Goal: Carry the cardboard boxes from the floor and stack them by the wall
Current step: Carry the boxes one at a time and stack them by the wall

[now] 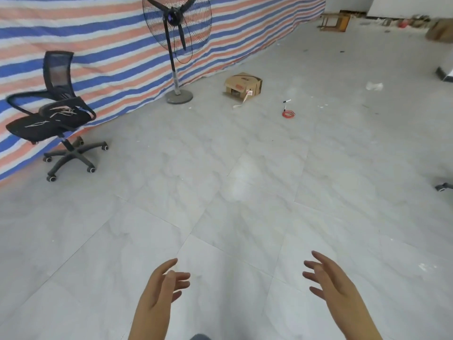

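Both hands are held out low in front of the body, palms turned toward each other, fingers spread and loosely straight; neither the left hand nor the right hand has hold of anything. That facing-palms posture suits someone about to clasp a box by its two sides, so I judge the person is between loads and heading for the next pickup

The only clear task object is a small brown cardboard box with an open end flap, lying on the pale grey tiled floor well ahead of the hands, near the foot of the blue, red and white striped tarpaulin that hangs like a wall. It looks dropped rather than stacked, tilted slightly, with a loose strip of tape trailing from it. There is red printing on its top and front face, but it is too small and blurred to read

Just left of the box stands a black pedestal fan with a round wire cage; further left is a black mesh office chair on castors. A coil of red wire lies to the right of the box
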